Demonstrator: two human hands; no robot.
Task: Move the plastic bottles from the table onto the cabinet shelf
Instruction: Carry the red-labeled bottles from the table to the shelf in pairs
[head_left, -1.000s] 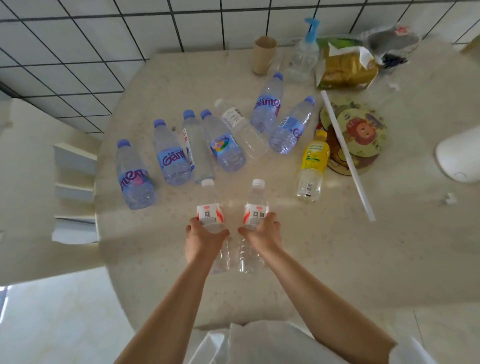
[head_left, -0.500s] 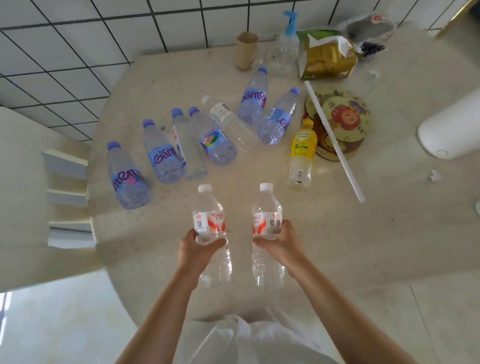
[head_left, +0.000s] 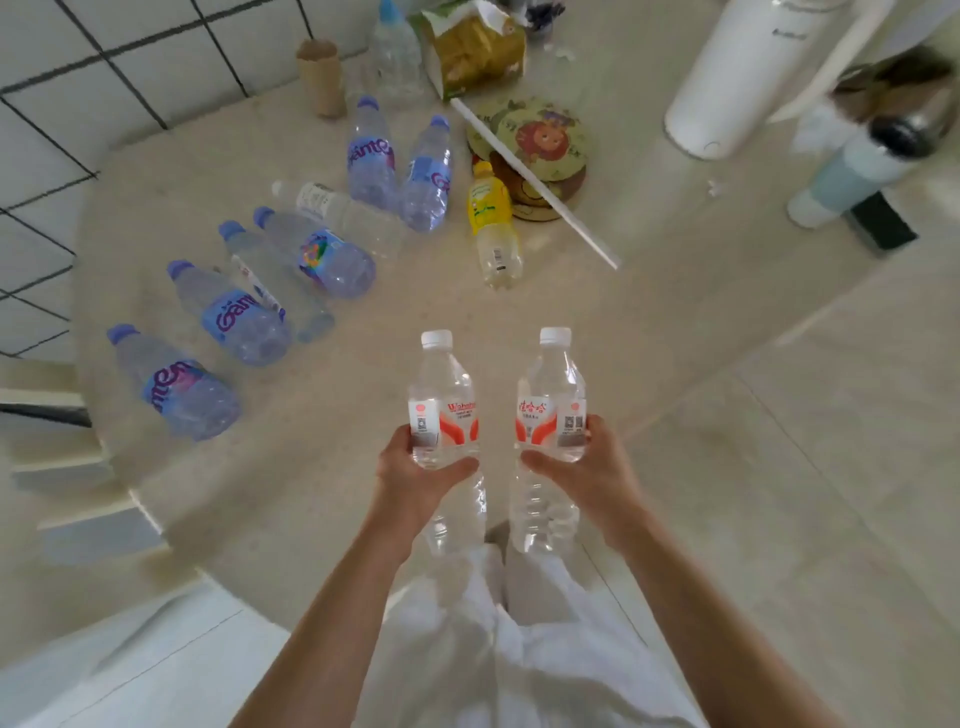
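My left hand (head_left: 415, 478) grips a clear white-capped bottle (head_left: 441, 395) with a red and white label. My right hand (head_left: 587, 467) grips a second bottle of the same kind (head_left: 553, 395). Both bottles are upright and lifted above the near edge of the round beige table (head_left: 519, 322). On the table lie several blue-capped bottles (head_left: 228, 312), one clear white-capped bottle (head_left: 343, 208) and a yellow-labelled bottle (head_left: 493, 223). No cabinet shelf is in view.
At the table's far side stand a cardboard tube (head_left: 319, 78), a pump dispenser (head_left: 395, 52) and a snack bag (head_left: 472, 47). A white stick (head_left: 535, 182) lies across cartoon coasters (head_left: 540, 140). A white appliance (head_left: 727, 78) and a pale flask (head_left: 852, 171) stand right. Tiled floor lies below.
Both hands have lifted their bottles up off the table and drawn them toward me. The view has swung right, bringing the white appliance and flask into sight.
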